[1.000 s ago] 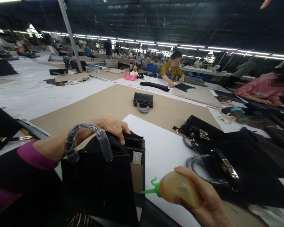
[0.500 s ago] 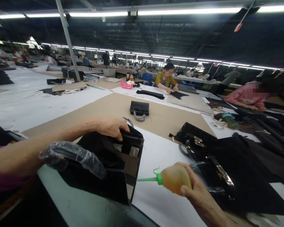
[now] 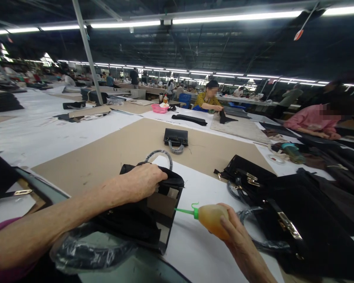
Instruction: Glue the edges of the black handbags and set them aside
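My left hand (image 3: pixel 149 179) is closed on the far edge of a black handbag (image 3: pixel 135 220) at the front of the table. The bag's near side gapes, so its inside shows, and one plastic-wrapped handle (image 3: pixel 91 251) hangs toward me while the other handle (image 3: pixel 162 154) stands up behind my hand. In my right hand (image 3: pixel 234 226) is a squeeze bottle (image 3: pixel 212 221) of amber liquid, fingers wrapped round it. Its thin green nozzle points left, its tip close beside the bag's right edge; whether it touches cannot be made out.
More black handbags lie to the right (image 3: pixel 306 224), with gold clasps, and a small one (image 3: pixel 176 137) sits on the brown board (image 3: pixel 106 157). Across the table a co-worker (image 3: pixel 208 98) handles black pieces; another in pink (image 3: pixel 315 120) sits at right. A pink basket (image 3: pixel 159 108) stands further back.
The bag's near side and its wrapped handle have dropped lower toward me. My left hand has shifted slightly right and down along the far edge. The bottle has moved a little up and left.
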Tool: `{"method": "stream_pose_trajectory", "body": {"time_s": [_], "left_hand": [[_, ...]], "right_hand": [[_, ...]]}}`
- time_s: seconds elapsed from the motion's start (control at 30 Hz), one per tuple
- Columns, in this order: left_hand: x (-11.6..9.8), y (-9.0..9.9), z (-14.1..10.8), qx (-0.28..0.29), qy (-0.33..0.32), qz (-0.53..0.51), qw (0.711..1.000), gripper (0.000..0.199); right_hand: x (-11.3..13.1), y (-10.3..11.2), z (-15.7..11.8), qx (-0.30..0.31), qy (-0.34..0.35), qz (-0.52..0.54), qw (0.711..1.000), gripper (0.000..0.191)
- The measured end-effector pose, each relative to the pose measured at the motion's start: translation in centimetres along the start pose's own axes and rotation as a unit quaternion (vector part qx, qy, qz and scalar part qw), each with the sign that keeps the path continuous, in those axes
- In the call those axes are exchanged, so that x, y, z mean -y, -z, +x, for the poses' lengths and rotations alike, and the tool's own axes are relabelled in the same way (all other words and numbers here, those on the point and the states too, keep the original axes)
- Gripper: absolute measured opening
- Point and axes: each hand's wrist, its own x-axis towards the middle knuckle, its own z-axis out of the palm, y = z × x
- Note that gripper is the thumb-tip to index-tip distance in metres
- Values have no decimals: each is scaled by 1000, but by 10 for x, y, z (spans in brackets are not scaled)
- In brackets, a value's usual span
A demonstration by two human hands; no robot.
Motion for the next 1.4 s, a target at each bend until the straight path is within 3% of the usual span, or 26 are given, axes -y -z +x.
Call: {"method": "stream_pose_trajectory", "body": {"time_s": [0.17, 0.43, 0.6, 0.83, 1.0, 1.07, 1.23, 1.4], "left_hand": [[1, -4, -2, -5, -5, 1, 1000, 15], [-1, -7, -6, -23, -4, 9, 1000, 14], [-2, -7, -4, -9, 7, 5, 1000, 20], [1, -12, -4, -26, 6, 6, 1000, 17], [2, -14, -2, -38, -1, 16, 999, 15], [2, -15, -2, -40, 0, 17, 999, 15], [-1, -14, 0, -36, 10, 10, 999, 15], [-1, -9, 3, -24, 16, 5, 1000, 16]], "right_hand": [[-9, -5, 0, -28, -57, 74, 995, 36], [-14, 11, -3, 100, -129, 203, 965, 50], [-22, 11, -6, 101, -166, 327, 925, 49], [-46, 15, -7, 89, -245, 368, 893, 54], [-46, 23, -8, 114, -267, 378, 879, 59], [-41, 23, -9, 117, -264, 361, 887, 57], [-20, 10, -15, 104, -207, 252, 939, 54], [-6, 0, -14, 89, -169, 149, 970, 61]]}}
